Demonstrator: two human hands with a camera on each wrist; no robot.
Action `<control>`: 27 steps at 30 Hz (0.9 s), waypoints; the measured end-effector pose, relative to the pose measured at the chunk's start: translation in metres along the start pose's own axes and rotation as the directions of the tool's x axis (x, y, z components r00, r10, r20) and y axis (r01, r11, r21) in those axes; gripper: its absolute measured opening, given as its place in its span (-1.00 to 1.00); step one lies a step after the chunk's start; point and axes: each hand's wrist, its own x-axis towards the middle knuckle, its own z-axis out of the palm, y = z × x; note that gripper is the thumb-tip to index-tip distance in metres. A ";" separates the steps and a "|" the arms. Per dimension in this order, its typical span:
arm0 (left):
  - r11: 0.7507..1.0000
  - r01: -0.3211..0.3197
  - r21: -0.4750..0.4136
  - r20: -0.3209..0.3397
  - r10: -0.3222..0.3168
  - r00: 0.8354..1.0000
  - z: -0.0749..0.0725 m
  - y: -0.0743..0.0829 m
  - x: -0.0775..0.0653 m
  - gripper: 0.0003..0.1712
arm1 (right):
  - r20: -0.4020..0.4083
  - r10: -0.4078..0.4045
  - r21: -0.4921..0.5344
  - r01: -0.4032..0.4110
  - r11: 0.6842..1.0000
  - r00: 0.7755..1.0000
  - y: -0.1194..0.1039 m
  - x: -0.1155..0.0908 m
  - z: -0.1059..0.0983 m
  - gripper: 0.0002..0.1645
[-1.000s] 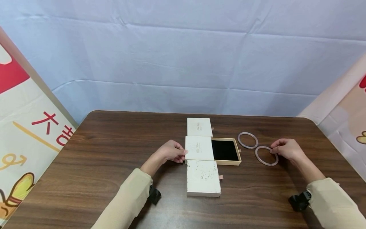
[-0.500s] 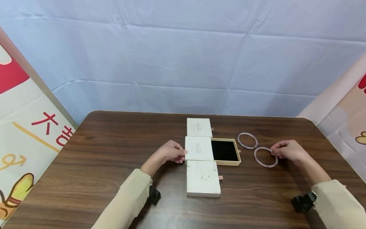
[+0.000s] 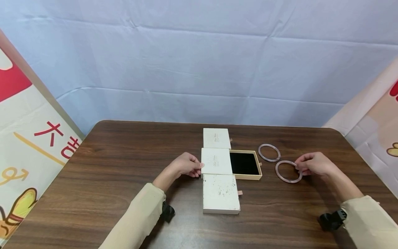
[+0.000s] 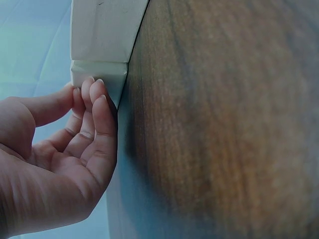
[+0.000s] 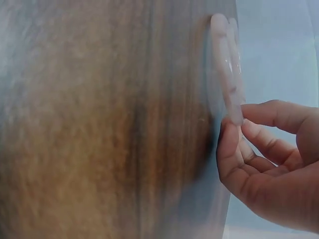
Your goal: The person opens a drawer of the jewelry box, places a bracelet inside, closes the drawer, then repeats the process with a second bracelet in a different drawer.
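Note:
My left hand [image 3: 186, 164] holds the left end of the middle white box [image 3: 216, 161], its thumb at the top edge. In the left wrist view, fingertips [image 4: 99, 82] meet the end face of that box [image 4: 107, 70]. Its cream drawer [image 3: 260, 168], lined in black, is pulled out to the right. My right hand [image 3: 314, 164] pinches a pale lilac bangle [image 3: 289, 181] at its right edge. The right wrist view has that bangle [image 5: 225, 69] tilted, thumb and index finger on its near end. A second lilac bangle [image 3: 269, 160] lies just behind it.
Two more white boxes line up with the middle one: one behind [image 3: 211, 136], one in front [image 3: 220, 197] with a speckled top. Each has a small ribbon tab on the right. All stand on a dark wooden table [image 3: 124, 152]; a pale blue cloth [image 3: 174, 62] hangs behind.
My right hand has shifted slightly right and nearer the body, drawing the pinched bangle a little toward the front. The left hand and the boxes have stayed in place.

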 end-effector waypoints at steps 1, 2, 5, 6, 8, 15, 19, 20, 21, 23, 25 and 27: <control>1.000 0.004 -0.003 0.000 -0.004 1.000 0.000 0.000 0.000 -0.82 | 0.008 0.001 0.004 -0.001 1.000 1.000 -0.001 -0.001 -0.001 -0.84; 1.000 0.004 -0.002 0.000 -0.004 1.000 0.000 0.000 0.000 -0.81 | 0.014 0.004 0.012 -0.004 1.000 1.000 -0.002 -0.001 -0.001 -0.84; 1.000 0.009 -0.004 -0.001 -0.009 1.000 0.000 0.000 0.001 -0.81 | 0.025 0.018 0.028 -0.019 0.999 1.000 -0.006 -0.003 -0.002 -0.84; 1.000 0.008 -0.001 -0.001 -0.008 1.000 0.000 0.000 0.001 -0.81 | 0.028 0.020 0.033 -0.020 0.999 0.999 -0.007 -0.003 -0.002 -0.83; 1.000 0.007 0.003 -0.001 -0.007 1.000 0.000 -0.001 0.002 -0.80 | 0.020 0.023 0.034 -0.023 0.999 1.000 -0.010 -0.004 -0.002 -0.80; 1.000 0.011 0.009 0.001 -0.011 1.000 -0.001 0.000 0.002 -0.80 | -0.017 0.003 0.030 -0.002 1.000 1.000 -0.018 -0.005 -0.002 -0.75; 1.000 0.014 0.011 0.003 -0.014 1.000 -0.001 0.001 0.001 -0.80 | -0.024 0.002 0.081 0.000 0.997 1.000 -0.022 -0.005 -0.003 -0.82; 1.000 0.015 0.009 0.003 -0.015 1.000 -0.001 0.001 0.001 -0.80 | -0.026 0.001 0.096 0.002 0.995 1.000 -0.023 -0.005 -0.003 -0.84; 1.000 0.016 0.007 0.003 -0.016 1.000 -0.001 0.001 0.001 -0.80 | -0.028 0.001 0.113 0.002 0.994 1.000 -0.023 -0.005 -0.003 -0.86; 1.000 0.012 0.011 0.003 -0.012 1.000 -0.001 0.001 0.001 -0.80 | -0.032 0.000 0.144 0.005 0.990 0.999 -0.025 -0.005 -0.003 -0.88; 1.000 0.014 0.010 0.003 -0.014 1.000 -0.001 0.000 0.001 -0.80 | -0.030 0.000 0.164 0.005 0.987 1.000 -0.026 -0.006 -0.002 -0.88; 1.000 0.014 0.011 0.002 -0.014 1.000 -0.001 0.000 0.002 -0.80 | -0.025 0.005 0.185 0.000 0.983 1.000 -0.029 -0.007 -0.002 -0.87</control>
